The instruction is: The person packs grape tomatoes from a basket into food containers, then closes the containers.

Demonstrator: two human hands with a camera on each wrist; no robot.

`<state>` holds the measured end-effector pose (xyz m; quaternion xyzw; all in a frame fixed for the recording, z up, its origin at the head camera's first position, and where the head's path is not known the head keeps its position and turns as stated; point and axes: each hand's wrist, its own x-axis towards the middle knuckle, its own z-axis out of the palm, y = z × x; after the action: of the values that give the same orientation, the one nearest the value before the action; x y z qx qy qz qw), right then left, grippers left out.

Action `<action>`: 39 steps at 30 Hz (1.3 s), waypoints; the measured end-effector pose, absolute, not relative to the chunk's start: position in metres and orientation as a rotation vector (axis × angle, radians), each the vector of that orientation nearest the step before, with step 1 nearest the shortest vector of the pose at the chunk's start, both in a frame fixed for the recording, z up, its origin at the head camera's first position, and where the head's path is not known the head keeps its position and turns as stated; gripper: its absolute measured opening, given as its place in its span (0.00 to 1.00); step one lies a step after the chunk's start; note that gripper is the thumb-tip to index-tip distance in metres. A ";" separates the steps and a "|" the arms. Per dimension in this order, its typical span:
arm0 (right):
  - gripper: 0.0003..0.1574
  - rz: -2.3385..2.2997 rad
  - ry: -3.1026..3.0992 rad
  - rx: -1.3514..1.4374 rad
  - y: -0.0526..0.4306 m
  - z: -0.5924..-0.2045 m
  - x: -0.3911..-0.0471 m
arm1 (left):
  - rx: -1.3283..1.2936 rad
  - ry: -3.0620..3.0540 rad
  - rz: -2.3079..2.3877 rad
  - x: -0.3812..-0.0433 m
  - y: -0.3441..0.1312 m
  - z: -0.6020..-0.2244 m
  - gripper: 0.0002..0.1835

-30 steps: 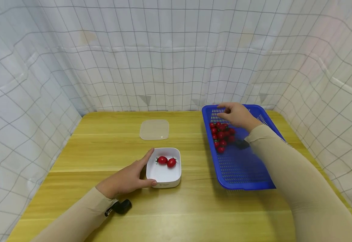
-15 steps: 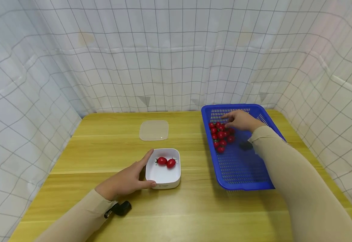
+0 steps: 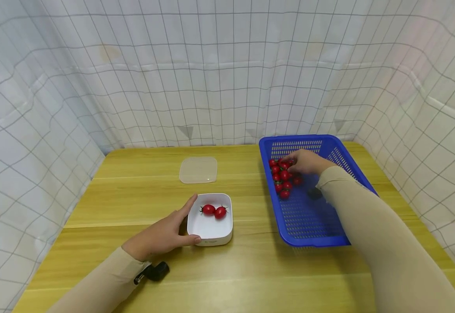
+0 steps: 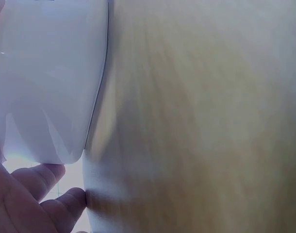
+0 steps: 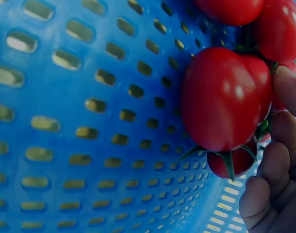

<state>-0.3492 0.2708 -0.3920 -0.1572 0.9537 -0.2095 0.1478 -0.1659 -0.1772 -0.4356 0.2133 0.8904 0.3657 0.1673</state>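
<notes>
My left hand (image 3: 162, 232) holds a square white container (image 3: 210, 228) at its left side, thumb by the near corner and forefinger by the far one. Fingertips (image 4: 53, 172) touch its wall in the left wrist view. Two cherry tomatoes (image 3: 220, 212) with green stems lie inside. My right hand (image 3: 307, 162) reaches down into a blue plastic basket (image 3: 280, 228), over a heap of cherry tomatoes (image 3: 284, 175). From the right wrist, its fingertips (image 5: 284, 128) are close around tomatoes behind a large near cherry tomato (image 5: 221, 99); whether they pinch one is hidden.
A clear, flat lid (image 3: 198, 170) lies on the wooden table (image 3: 250, 274) behind the white container. White curtains with a grid pattern (image 3: 219, 78) surround the table at the back and sides. The basket's raised rim stands around my right hand.
My right hand has come down from the back of the basket to the tomato heap, its fingers moving in among the tomatoes. The left hand still holds the container.
</notes>
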 end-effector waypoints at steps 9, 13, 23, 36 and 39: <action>0.26 -0.553 2.759 -0.431 0.268 -0.395 -0.349 | 0.618 2.529 1.044 -0.165 -0.177 -0.437 0.64; 0.26 -0.553 2.756 -0.422 0.268 -0.397 -0.349 | 0.627 2.532 1.037 -0.164 -0.177 -0.437 0.64; 0.25 -0.545 2.759 -0.421 0.268 -0.398 -0.349 | 0.613 2.531 1.041 -0.166 -0.176 -0.437 0.65; 0.25 -0.557 2.757 -0.412 0.267 -0.398 -0.350 | 0.620 2.535 1.040 -0.164 -0.176 -0.435 0.64; 0.25 -0.562 2.756 -0.412 0.267 -0.398 -0.350 | 0.615 2.539 1.040 -0.164 -0.176 -0.435 0.64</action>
<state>-0.3498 0.2668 -0.3980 -0.1435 0.9587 -0.1954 0.1491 -0.1639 -0.1764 -0.4351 0.2157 0.8908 0.3648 0.1641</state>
